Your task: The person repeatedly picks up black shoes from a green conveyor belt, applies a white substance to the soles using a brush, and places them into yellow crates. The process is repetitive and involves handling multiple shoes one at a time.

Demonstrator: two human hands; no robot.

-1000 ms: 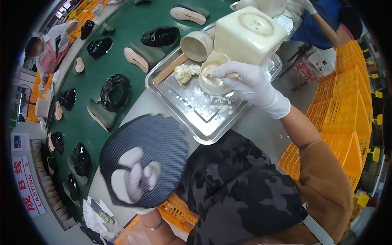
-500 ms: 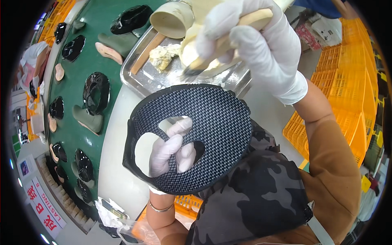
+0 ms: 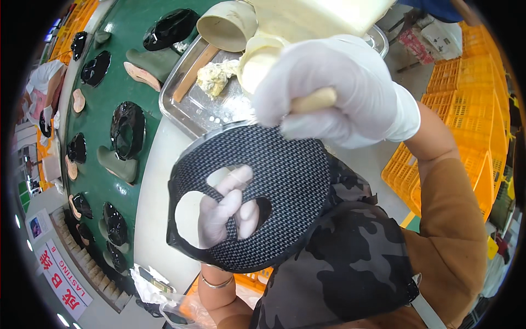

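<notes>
Head view: our left hand [image 3: 227,211] holds the black mesh shoe upper [image 3: 257,197] from inside, fingers poking through its holes, hiding the table edge. Our gloved right hand [image 3: 334,90] grips a wooden brush handle [image 3: 312,100] just above it. Far left, a steel tray [image 3: 189,109] and beige cup [image 3: 227,24] sit beside the green belt [image 3: 98,137]; yellow crates [image 3: 471,109] stand right.

Your single head view looks steeply down, very close on your gloved hands, green conveyor belt [image 3: 118,82] at left.

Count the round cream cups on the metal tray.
2: one cup on its side at the tray's far edge, the other partly behind the right hand; more may be hidden.
</notes>
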